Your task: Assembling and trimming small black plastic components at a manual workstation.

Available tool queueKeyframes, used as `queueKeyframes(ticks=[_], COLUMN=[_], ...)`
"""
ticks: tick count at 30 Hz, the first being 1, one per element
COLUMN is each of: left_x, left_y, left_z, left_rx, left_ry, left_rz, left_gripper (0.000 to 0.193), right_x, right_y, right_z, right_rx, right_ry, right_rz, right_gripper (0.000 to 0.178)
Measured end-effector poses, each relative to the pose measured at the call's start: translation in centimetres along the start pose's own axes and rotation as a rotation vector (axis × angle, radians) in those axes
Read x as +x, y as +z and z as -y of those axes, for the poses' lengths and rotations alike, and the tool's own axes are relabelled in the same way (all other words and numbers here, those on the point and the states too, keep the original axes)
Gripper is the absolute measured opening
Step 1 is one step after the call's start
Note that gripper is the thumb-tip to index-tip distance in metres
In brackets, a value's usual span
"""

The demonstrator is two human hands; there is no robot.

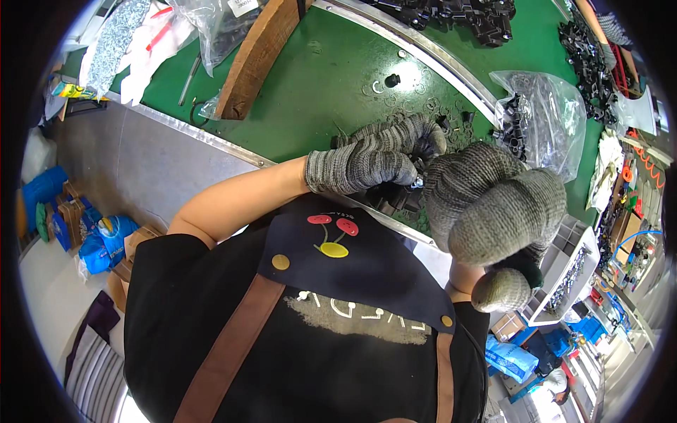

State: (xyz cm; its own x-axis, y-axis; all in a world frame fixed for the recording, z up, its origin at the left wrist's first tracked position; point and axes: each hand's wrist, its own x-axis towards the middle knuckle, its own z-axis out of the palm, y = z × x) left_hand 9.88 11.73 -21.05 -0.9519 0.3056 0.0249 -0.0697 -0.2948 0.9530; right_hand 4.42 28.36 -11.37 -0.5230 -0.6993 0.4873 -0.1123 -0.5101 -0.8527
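My left hand [374,161], in a grey striped knit glove, is closed over a small black part with a shiny metal end [417,182]. Most of that part is hidden by the glove. Close beside it on the right, my right hand [497,208] wears the same kind of glove, its fingers curled. A dark object [525,268] shows at the edge of its lower fingers; its kind cannot be made out. Black parts [395,197] lie below my left hand at the near edge of the bench. Small washers and black pieces [451,123] are scattered just beyond my hands.
A curved wooden piece [257,60] lies on the green bench [317,84]. A metal strip [430,49] crosses the bench, with heaped black parts [479,21] behind it. At right are a clear plastic bag of parts [546,120] and a grey crate [568,243]. Another person's arm shows far right.
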Motion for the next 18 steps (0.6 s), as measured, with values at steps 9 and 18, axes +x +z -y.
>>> queueKeyframes(ticks=[9,18], left_x=[0.1,0.1], left_y=[0.1,0.1], left_z=[-0.2,-0.8], left_rx=[-0.349,-0.159], left_ry=[0.007,0.025], left_rz=[0.042,-0.027], left_gripper=[0.034,0.03], right_x=[-0.9,3.3], right_y=[-0.5,0.4], right_z=[-0.5,1.5], right_rx=[-0.206,0.092], right_ry=[-0.118,0.165], right_rz=[-0.111,-0.087], right_gripper=[0.044,0.058])
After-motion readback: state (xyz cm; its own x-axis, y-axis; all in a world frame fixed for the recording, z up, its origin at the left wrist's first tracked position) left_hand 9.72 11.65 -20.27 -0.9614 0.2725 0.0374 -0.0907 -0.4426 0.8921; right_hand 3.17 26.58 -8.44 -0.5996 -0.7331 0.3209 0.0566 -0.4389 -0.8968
